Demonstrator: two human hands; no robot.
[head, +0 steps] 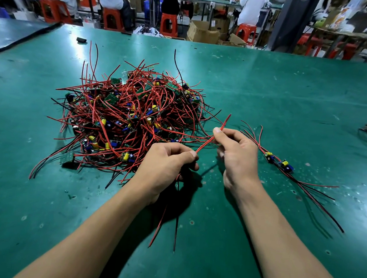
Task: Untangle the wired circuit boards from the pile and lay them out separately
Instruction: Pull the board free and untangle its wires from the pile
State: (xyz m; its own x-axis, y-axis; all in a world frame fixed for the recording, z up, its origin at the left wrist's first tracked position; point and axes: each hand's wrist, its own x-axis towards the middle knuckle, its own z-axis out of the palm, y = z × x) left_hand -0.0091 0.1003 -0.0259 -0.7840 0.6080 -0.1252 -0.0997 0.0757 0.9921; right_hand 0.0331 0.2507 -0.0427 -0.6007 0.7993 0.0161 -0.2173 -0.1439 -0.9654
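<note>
Forearms (106, 231) extended, left hand (166, 159) and right hand (235, 155) fingers (216, 131) pinch one red wire (206, 143) beside the pile (125, 113).

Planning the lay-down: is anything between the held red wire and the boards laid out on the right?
Nothing visible lies between, but strands from the pile cross the wire beside the right hand.
</note>
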